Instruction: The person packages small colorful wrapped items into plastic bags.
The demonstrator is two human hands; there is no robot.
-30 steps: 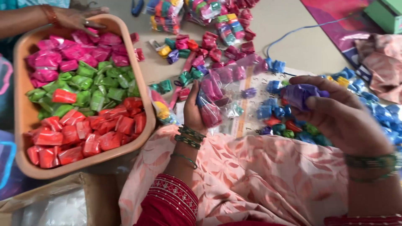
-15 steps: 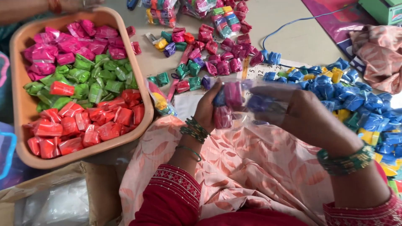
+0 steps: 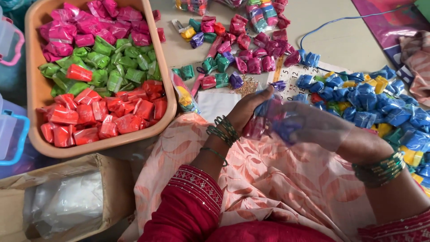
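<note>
Floor-level spread: my left hand (image 3: 251,110) pinches a stack of small pink and blue packets (image 3: 264,118); right hand (image 3: 322,130) blurs, fingers curled around them. Loose grip could spill them among the blue packets (image 3: 367,103) nearby.

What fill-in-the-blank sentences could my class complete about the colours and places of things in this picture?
1. In the tub, the green packets lie between the pink ones and the ____ ones.
2. The left hand and right hand meet over a ____ packet.
3. The cardboard box holds clear ____ bags.

Missing words: red; blue; plastic
</note>
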